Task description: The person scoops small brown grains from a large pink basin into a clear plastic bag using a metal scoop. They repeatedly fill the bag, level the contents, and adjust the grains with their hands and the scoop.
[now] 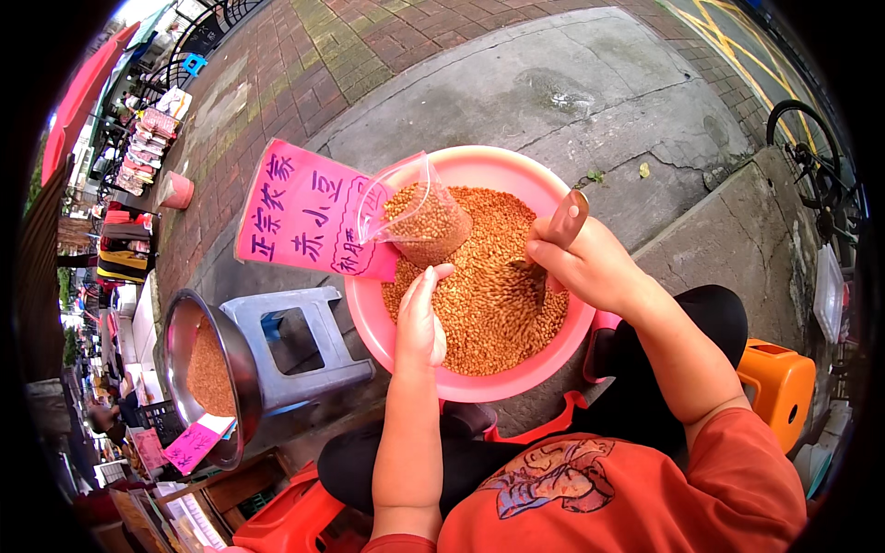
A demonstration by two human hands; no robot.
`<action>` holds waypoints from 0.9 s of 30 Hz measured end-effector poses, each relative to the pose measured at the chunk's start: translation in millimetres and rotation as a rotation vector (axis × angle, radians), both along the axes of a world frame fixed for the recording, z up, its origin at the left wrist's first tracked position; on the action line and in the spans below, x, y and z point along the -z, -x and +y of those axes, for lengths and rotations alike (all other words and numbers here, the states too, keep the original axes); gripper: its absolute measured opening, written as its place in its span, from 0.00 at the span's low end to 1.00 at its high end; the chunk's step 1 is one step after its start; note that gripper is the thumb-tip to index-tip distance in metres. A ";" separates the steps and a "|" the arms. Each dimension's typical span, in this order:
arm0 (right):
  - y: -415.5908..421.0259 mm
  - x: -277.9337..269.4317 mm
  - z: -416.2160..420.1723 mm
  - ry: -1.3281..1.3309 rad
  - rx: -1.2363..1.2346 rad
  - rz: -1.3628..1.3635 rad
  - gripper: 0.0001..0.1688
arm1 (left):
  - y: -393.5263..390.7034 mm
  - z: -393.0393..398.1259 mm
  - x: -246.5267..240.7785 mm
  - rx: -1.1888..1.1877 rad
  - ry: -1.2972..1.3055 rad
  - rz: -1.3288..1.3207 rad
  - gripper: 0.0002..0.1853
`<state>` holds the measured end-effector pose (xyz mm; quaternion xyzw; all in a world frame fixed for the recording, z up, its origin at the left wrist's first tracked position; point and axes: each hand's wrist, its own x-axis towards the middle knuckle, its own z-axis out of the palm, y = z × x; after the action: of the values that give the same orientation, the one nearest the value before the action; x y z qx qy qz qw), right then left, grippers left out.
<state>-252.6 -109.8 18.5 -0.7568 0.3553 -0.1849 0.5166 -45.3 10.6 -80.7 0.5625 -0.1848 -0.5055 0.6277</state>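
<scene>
A pink plastic basin [373, 342] in front of me holds a heap of golden-brown grains or beans [477, 332]. My right hand [588, 266] grips the brown handle of a scoop [571, 220], whose dark metal end is sunk in the heap. Grains near it look blurred. My left hand [422, 321] hovers over the left part of the basin, fingers together and palm turned inward, holding nothing. Its fingertips are close to a clear plastic container [429, 214] partly filled with the same grains; contact is unclear. This container leans on the heap beside a pink handwritten sign [297, 214].
A blue-grey plastic stool [297, 380] stands left, beside a metal bowl [250, 387] of reddish grain with a pink card [190, 446]. Orange [781, 387] and red [290, 511] stools flank me. A bicycle wheel [805, 148] is far right; market goods [148, 145] line the left.
</scene>
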 end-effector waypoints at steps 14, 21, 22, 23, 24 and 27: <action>-10.4 2.8 2.5 0.373 0.068 -0.237 0.09 | 5.7 -0.3 -4.1 -0.272 0.073 0.777 0.24; -2.8 17.9 -4.1 0.449 0.017 0.163 0.10 | 7.8 -0.4 -8.2 -0.237 0.092 0.746 0.23; -4.0 16.0 -1.5 0.414 0.011 0.123 0.11 | 7.4 -0.4 -7.2 -0.229 0.096 0.744 0.24; -5.4 13.1 0.4 0.380 0.006 0.082 0.11 | 7.3 -0.5 -6.8 -0.221 0.101 0.742 0.24; -6.4 2.9 1.7 0.297 -0.018 0.115 0.12 | 7.4 -0.5 -7.1 -0.212 0.097 0.733 0.24; -8.3 -2.1 7.9 0.086 -0.096 -0.029 0.15 | 7.9 -1.7 -10.0 -0.173 0.093 0.755 0.25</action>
<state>-244.3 -102.0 20.6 -0.7917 0.3029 -0.1861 0.4969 -53.2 8.9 -70.8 0.3213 0.0844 -0.6129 0.7169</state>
